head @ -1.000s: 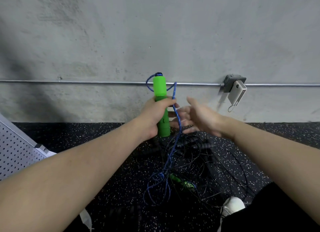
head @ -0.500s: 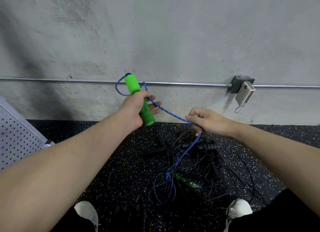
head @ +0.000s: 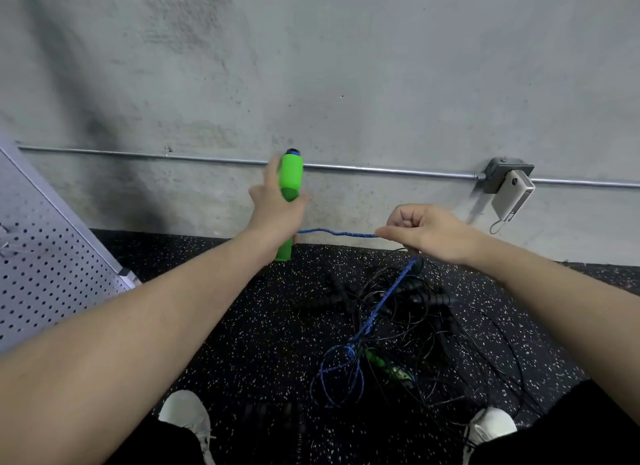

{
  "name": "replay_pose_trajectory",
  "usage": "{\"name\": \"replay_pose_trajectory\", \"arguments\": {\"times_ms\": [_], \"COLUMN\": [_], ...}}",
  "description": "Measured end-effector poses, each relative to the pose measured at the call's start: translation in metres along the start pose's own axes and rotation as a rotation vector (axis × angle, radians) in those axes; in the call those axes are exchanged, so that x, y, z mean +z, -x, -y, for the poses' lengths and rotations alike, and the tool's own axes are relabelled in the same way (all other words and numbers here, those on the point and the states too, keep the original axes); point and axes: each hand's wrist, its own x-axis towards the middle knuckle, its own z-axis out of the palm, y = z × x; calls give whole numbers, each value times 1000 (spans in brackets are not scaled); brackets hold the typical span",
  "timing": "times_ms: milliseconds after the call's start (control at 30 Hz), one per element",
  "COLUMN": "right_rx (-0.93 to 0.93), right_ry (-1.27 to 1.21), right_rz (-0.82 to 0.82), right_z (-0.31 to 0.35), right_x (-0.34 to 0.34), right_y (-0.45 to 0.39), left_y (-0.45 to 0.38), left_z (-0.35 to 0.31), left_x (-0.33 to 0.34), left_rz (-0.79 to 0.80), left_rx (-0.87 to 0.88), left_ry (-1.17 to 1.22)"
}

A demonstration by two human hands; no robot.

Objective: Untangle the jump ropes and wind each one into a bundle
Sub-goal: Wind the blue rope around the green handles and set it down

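My left hand (head: 275, 210) grips a bright green jump-rope handle (head: 290, 177) held upright in front of the wall. A blue braided rope (head: 337, 233) runs level from that hand to my right hand (head: 424, 230), which pinches it between curled fingers. Below my right hand the blue rope drops to the floor and ends in loose loops (head: 337, 374). The second green handle (head: 384, 364) lies in a tangle of thin black ropes (head: 426, 326) with black ribbed handles (head: 332, 300).
A concrete wall with a metal conduit pipe (head: 381, 170) stands ahead; a grey box with a white device (head: 512, 194) hangs on it. A perforated grey panel (head: 45, 256) leans at the left. My two white shoes (head: 187, 412) are on the speckled black floor.
My left hand turned the green handle upright and lifted it. My right hand slid rightward along the blue rope, drawing it level between both hands.
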Motion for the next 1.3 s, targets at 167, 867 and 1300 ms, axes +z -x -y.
{"name": "replay_pose_trajectory", "arguments": {"times_ms": [167, 867, 1300], "right_rx": [-44, 37, 81], "right_ry": [-78, -194, 148], "right_rz": [-2, 169, 263], "right_z": [12, 12, -21], "right_x": [18, 30, 13], "right_y": [-8, -22, -8], "left_y": [27, 13, -13], "left_z": [-14, -21, 17], "left_x": [17, 9, -33], "left_rz": [210, 163, -56], "left_rx": [299, 33, -245], "left_ry": [-338, 307, 291]}}
